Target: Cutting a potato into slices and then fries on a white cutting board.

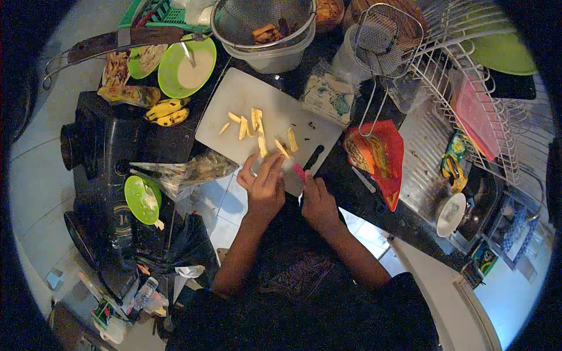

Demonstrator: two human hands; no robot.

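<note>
My right hand (317,197) grips the pink handle of a small knife (299,171), whose blade points up and left over a white cutting board (228,94). Beside the blade, the fingertips of my left hand (264,186) rest at the board's near edge, by a pale yellow strip (262,147). Whether those fingers pinch a piece is hidden. Several more cut strips (243,127), apparently banana, lie scattered across the board. A black-handled utensil (314,157) lies at its right side, close to my right hand.
Left are yellow bananas (167,112), a green bowl of batter (195,72) with a spoon, and a black stove (114,145). A mesh strainer (263,22) over a tub stands behind the board. Right are a red packet (382,162), a wire dish rack (478,101) and a sink (480,197).
</note>
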